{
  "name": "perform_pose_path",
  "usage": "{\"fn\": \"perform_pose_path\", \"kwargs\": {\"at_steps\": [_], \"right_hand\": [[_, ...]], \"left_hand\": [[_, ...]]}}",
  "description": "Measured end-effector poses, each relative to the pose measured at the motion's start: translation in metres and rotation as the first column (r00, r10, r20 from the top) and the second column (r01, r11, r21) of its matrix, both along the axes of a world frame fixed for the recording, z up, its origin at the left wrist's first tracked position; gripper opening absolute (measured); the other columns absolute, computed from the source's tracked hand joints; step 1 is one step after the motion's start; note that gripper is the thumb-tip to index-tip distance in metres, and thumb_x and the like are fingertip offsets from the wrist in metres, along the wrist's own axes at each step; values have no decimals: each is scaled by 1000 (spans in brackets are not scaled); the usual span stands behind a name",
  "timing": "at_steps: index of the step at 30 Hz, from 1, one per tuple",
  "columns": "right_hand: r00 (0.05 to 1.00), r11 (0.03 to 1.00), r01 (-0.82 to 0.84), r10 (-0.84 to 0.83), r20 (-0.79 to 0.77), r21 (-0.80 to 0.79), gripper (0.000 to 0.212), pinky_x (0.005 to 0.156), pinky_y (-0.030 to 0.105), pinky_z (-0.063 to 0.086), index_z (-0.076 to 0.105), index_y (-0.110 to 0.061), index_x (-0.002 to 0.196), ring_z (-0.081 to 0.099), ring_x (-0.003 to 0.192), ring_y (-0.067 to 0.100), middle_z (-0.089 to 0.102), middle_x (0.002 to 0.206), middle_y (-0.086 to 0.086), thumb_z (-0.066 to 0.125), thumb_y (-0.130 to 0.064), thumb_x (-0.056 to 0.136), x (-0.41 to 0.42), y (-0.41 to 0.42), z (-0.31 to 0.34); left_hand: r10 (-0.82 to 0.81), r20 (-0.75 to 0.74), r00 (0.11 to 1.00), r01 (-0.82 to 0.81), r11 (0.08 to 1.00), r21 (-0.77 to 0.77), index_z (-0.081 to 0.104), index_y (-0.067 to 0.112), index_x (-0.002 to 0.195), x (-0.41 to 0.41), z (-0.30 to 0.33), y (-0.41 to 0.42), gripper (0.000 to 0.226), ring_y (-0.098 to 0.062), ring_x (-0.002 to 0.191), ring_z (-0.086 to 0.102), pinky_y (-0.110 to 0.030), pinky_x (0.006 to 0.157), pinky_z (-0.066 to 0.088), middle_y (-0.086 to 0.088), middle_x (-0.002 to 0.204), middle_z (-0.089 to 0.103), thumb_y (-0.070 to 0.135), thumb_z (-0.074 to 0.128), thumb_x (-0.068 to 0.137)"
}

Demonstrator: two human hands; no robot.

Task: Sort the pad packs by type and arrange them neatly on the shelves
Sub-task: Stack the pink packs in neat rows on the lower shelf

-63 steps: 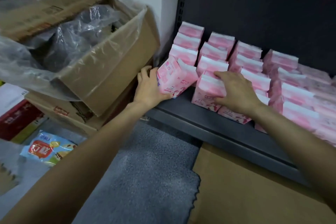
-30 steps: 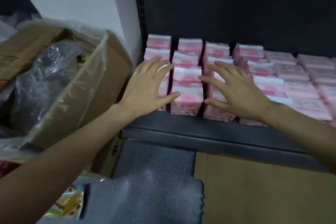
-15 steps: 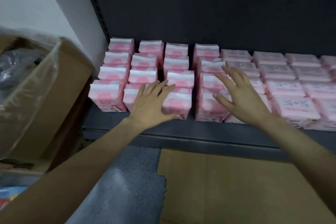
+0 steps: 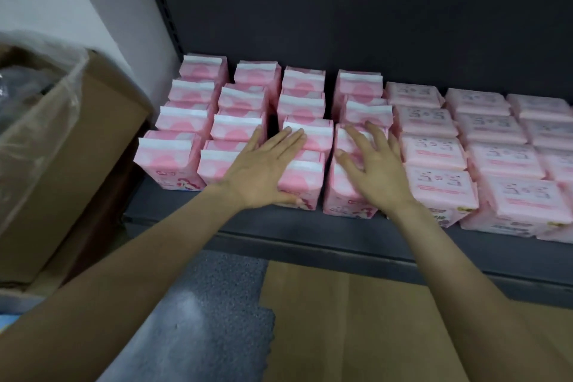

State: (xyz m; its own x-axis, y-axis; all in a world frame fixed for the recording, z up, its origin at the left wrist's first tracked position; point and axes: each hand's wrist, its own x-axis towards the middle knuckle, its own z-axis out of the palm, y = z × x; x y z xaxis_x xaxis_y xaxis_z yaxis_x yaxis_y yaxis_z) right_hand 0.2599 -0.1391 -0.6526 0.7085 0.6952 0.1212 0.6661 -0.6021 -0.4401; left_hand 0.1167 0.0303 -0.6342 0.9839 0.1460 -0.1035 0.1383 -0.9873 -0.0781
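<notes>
Several upright pink-and-white pad packs (image 4: 173, 158) stand in rows on the left part of the dark shelf (image 4: 279, 226). Paler pink flat packs (image 4: 434, 152) with printed tops fill the rows to their right. My left hand (image 4: 263, 170) lies flat, fingers spread, on the front packs of the second and third rows. My right hand (image 4: 372, 164) rests open on the front pack of the fourth row, next to the flat packs. Neither hand grips a pack.
A cardboard box (image 4: 62, 146) lined with clear plastic stands at the left, beside the shelf upright. Flat brown cardboard (image 4: 356, 326) and a grey foam mat (image 4: 201, 319) cover the floor below the shelf. A dark back panel (image 4: 341, 9) closes the shelf behind.
My left hand set down the pink pack it held at the front left of the shelf. Both hands then moved right along the rows and now press flat on the front packs.
</notes>
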Motion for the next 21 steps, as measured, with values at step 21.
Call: {"fn": "perform_pose_path", "kwargs": {"at_steps": [21], "right_hand": [[999,999,36,-36,14,-10,48,117,41,10,34,-32,145,3,146,32,8,159,3,39,-45,99,72,39,26]], "left_hand": [[136,127,983,-106,970,-217,8,45,149,11,4,11,95,-14,146,-9,-62,112,-10,15,159,-2,91,3,65]]}}
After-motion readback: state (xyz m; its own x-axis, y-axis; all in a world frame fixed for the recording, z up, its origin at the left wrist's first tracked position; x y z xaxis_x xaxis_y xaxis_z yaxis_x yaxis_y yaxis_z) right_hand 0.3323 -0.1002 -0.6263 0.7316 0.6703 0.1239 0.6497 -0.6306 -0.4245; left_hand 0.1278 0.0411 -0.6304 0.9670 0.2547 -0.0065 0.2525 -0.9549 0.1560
